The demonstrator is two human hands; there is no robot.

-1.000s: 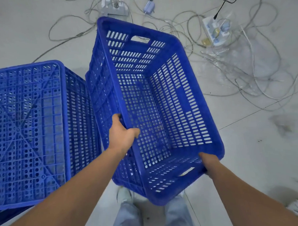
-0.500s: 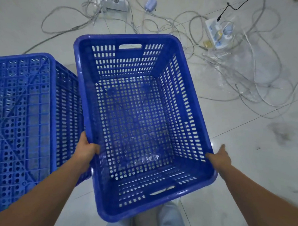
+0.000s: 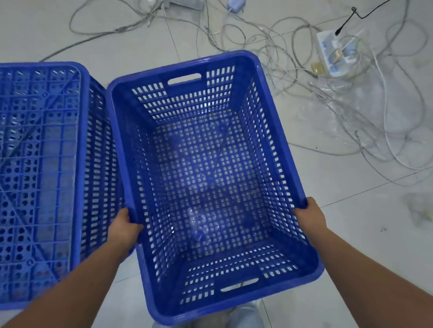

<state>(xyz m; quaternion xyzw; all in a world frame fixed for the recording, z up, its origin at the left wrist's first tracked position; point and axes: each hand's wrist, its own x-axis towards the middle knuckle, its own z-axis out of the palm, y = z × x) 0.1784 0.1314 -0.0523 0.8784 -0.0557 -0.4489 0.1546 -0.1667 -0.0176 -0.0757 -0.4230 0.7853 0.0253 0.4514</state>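
The blue crate fills the centre of the frame, open side up; the left hand grips its left rim, thumb hooked inside the wall; the right hand clasps the right rim; a second crate lies upside down at the left, just beside it; cables sprawl upper right.

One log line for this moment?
left hand: grips crate rim | right hand: grips crate rim | crate: open side up | second crate: upturned
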